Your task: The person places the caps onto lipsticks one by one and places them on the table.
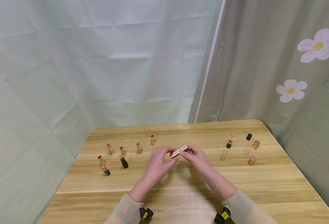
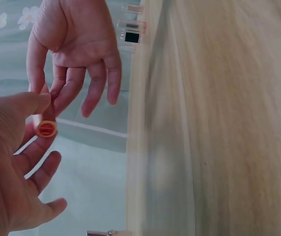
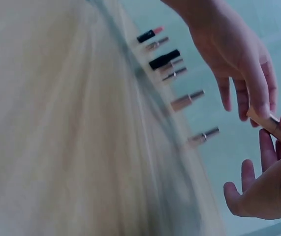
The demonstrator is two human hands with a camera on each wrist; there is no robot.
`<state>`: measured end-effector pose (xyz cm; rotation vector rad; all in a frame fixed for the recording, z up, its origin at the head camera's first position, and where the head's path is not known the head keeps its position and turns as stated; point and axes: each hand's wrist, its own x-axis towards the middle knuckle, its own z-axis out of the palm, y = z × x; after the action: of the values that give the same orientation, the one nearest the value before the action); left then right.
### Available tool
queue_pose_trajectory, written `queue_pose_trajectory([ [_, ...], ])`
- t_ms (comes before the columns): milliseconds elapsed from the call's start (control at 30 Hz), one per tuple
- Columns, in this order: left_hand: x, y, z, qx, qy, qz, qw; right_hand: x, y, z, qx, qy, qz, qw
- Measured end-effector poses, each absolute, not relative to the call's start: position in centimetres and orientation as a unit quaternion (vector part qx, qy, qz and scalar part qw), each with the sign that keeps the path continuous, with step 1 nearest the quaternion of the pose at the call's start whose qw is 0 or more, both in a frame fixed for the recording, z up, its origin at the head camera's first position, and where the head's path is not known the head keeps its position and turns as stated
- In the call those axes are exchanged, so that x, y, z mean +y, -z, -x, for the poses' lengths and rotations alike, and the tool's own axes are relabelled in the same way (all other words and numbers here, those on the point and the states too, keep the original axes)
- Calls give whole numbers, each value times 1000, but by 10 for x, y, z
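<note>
A slim rose-gold lipstick tube [image 1: 179, 151] is held at a slant above the middle of the table. My left hand [image 1: 159, 161] pinches its lower left end between thumb and fingers. At the upper right end my right hand [image 1: 196, 160] pinches it in the same way. The left wrist view shows the round end of the lipstick [image 2: 46, 129], with an orange-red face inside a rim. In the right wrist view the tube [image 3: 270, 125] spans both hands, and a seam is visible along it. The other fingers of both hands are loosely spread.
Several uncapped lipsticks stand on the left, among them gold ones [image 1: 139, 148], a black one with a red tip [image 1: 124, 163] and a pink-tipped one [image 1: 105, 170]. On the right are clear caps [image 1: 224, 155], gold caps [image 1: 252, 160], a black cap [image 1: 249, 137] and a black red-topped piece [image 1: 229, 143].
</note>
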<state>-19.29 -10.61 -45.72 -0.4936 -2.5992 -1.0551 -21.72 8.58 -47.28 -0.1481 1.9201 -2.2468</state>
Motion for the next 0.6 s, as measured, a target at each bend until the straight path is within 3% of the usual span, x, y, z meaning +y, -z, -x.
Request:
queue_pose_trajectory([
  [267,-108,460,189,-927,300,205,99,108,460,245,738,670,57,54],
  [500,-111,464,187,-940,209,254,86,139,446,277,851,517,91,-14],
  [600,-111,466,186,-943,162,277,85,152,441,291,881,465,87,-17],
])
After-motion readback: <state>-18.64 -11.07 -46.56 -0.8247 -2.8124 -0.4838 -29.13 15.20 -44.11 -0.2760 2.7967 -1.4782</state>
